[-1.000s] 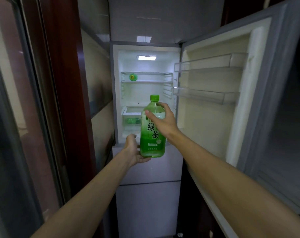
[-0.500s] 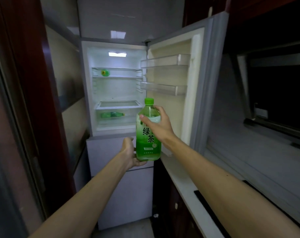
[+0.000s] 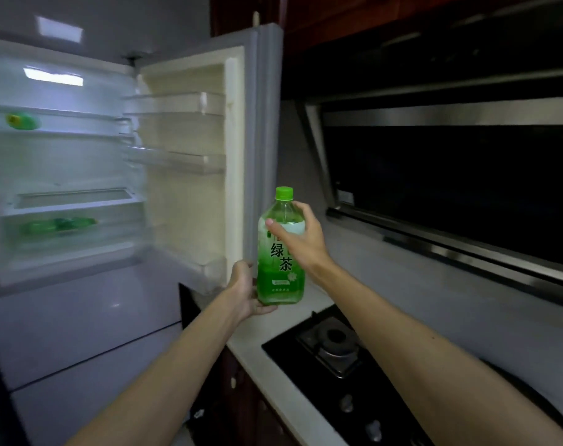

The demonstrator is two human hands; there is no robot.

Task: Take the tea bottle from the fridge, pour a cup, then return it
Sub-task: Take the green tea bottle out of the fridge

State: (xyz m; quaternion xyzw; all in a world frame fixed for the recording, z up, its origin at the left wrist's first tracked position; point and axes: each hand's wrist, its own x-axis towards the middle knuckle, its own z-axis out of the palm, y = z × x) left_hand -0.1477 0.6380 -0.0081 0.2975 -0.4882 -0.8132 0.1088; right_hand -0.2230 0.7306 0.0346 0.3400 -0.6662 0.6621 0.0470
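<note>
The tea bottle (image 3: 280,262) is out of the fridge (image 3: 80,317) and held upright in the air by both hands. It sits in front of the outer edge of the open fridge door (image 3: 190,201), above the end of the pale desk (image 3: 251,346) that adjoins the fridge. The left hand (image 3: 243,289) cups it from below and from the left, its fingers (image 3: 267,311) curled under the base and the thumb lying up along the side. The right hand (image 3: 302,243) grips the shoulder of the bottle, with the thumb across the front just above the printed label and the other fingers wrapped round the far side. This grip is below the green cap (image 3: 284,193), which is on. The bottle is clear plastic with a green label that bears two large characters. Behind and to the left, the fridge compartment is lit. A small green item (image 3: 22,121) with a yellow end lies on an upper shelf, and the clear drawer lower down holds what look like green bottles (image 3: 61,224), too blurred to be sure. Clear plastic door shelves (image 3: 177,160) run across the inside of the open door. To the right of the tea bottle, a black gas hob (image 3: 333,346) is set into the desk, with a burner near its left corner and knobs (image 3: 346,403) along its near edge. A dark range hood (image 3: 450,188) hangs above it against the wall.
</note>
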